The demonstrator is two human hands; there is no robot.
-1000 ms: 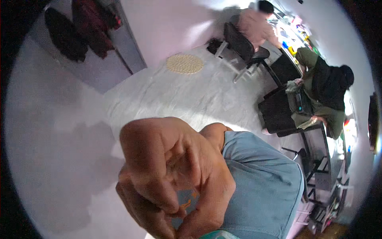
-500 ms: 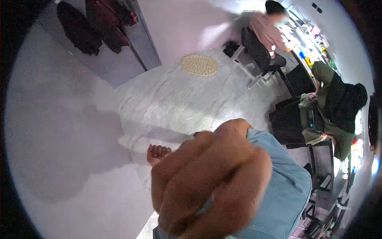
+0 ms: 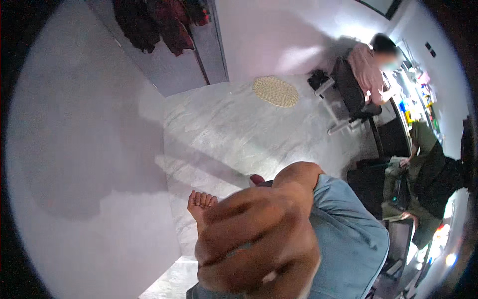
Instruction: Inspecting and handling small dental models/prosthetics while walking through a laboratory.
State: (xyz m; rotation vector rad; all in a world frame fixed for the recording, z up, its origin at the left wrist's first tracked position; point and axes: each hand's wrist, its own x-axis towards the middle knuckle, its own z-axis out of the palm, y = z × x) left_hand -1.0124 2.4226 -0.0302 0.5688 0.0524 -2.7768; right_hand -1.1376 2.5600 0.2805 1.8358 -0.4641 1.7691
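Observation:
Large and close, my right hand point(image 3: 259, 239) is curled into a fist, its bent arm running back to a light blue sleeve point(image 3: 343, 229). A small pale-blue patch shows between its fingers; I see no object there. Beyond it, smaller and partly covered by it, my left hand point(image 3: 201, 202) is also a fist, with its curled fingers showing. Its forearm is mostly hidden. Neither hand touches any object that I can see. A dark reddish shape point(image 3: 257, 179) sticks out behind the right hand; I cannot tell what it is.
A round woven mat point(image 3: 276, 91) lies on the marbled grey floor point(image 3: 219, 119). Dark garments point(image 3: 174, 27) hang at the upper left. To the right, one person point(image 3: 366, 67) sits on an office chair and another point(image 3: 428, 179) sits nearer, both along brightly lit, cluttered desks point(image 3: 406, 99).
The whole view has shifted, so mat, chair and people appear farther right and lower. My right fist now sits lower in view, uncovering more of its forearm. Both hands stay closed.

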